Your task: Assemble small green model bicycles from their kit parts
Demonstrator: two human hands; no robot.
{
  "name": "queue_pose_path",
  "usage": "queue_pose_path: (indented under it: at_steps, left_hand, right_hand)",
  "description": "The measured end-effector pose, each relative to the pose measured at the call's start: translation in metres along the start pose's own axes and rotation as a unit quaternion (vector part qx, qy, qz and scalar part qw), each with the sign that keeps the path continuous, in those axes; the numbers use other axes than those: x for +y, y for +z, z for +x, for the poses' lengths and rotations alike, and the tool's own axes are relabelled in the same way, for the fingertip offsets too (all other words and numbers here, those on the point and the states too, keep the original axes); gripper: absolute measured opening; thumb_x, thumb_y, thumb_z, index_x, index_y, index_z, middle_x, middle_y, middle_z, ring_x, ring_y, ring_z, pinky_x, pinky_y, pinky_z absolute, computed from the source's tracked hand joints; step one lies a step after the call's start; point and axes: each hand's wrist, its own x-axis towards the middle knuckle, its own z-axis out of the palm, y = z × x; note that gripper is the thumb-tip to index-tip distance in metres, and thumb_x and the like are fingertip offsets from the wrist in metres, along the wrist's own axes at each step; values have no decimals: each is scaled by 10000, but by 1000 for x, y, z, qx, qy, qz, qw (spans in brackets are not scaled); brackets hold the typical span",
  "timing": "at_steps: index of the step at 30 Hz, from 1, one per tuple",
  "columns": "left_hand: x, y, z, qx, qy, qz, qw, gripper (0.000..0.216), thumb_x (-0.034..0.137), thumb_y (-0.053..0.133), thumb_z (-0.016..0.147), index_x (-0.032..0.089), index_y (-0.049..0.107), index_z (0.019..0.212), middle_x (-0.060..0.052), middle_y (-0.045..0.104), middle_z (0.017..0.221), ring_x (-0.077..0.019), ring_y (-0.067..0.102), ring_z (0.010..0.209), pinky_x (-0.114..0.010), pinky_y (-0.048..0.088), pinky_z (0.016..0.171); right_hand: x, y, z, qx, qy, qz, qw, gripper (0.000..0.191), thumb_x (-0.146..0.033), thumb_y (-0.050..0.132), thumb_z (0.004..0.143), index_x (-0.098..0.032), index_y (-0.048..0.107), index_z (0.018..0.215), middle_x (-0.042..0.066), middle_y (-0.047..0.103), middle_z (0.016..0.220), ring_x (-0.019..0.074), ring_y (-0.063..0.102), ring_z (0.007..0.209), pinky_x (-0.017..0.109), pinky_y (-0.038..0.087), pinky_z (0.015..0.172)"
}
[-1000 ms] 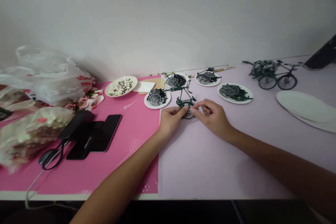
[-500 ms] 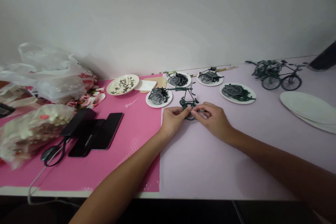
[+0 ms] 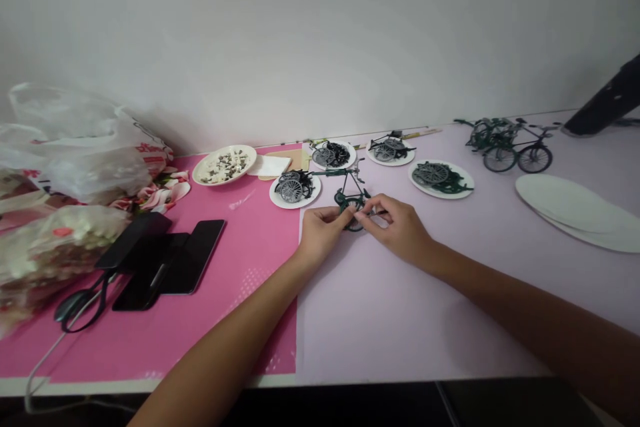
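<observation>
A dark green toy bicycle (image 3: 352, 181) stands tipped on end in front of me, its one visible wheel at the bottom. My left hand (image 3: 323, 227) pinches that wheel from the left with thumb and fingers. From the right, my right hand (image 3: 395, 223) has its fingertips closed at the same wheel; any small part between them is too tiny to make out. Just behind the hands lies a white plate (image 3: 274, 199) of grey wheels and black parts. Another plate (image 3: 465, 195) to the right carries a grey wheel and green frame pieces.
Two more plates of parts (image 3: 334, 155) (image 3: 391, 149) lie by the wall. Assembled toy bicycles (image 3: 517, 150) stand at the back right, near stacked white plates (image 3: 565, 199). Leftward are a bowl of small pieces (image 3: 225, 165), phones (image 3: 194, 260), a cable and plastic bags (image 3: 90, 147).
The whole view has shifted, so things sit slightly further left. Both hands stay at the bicycle's wheel, with only slight finger movement.
</observation>
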Motion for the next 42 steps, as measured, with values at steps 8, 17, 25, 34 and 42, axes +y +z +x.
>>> queue_pose_path:
  at_steps: [8,17,25,34,42]
  left_hand:
    - [1,0,1,12,-11,-2,1000,502,595,823,751,117,727,629,-33,651,623,-109,464,581,-251,309,556]
    - [3,1,-1,7,-2,-7,1000,570,615,832,721,140,595,515,19,497,540,-81,327,552,-257,209,530]
    - [8,2,-3,3,-1,-4,1000,653,667,821,697,167,460,481,38,380,532,-81,254,567,-271,168,535]
    - [10,2,-5,0,7,5,1000,703,700,801,705,187,374,483,41,322,542,-87,223,580,-279,152,533]
    - [8,4,-5,6,2,3,1000,664,692,795,706,182,433,484,33,362,535,-92,260,577,-280,170,542]
  right_hand:
    - [4,3,-1,-4,17,30,999,248,-329,676,863,-243,453,798,-47,552,697,95,465,545,217,407,529]
    - [3,1,-2,-27,-2,49,998,257,-297,676,877,-236,457,757,-49,513,671,92,425,541,217,350,501]
    - [5,-1,-2,-63,15,74,995,249,-320,667,893,-239,459,783,-50,540,687,90,429,526,221,359,507]
    - [2,-4,-2,-82,39,92,992,176,-312,627,913,-244,475,858,-47,548,713,99,467,545,220,367,512]
    - [9,2,-7,-73,59,89,992,225,-352,665,913,-258,472,981,-97,463,603,109,434,503,228,372,522]
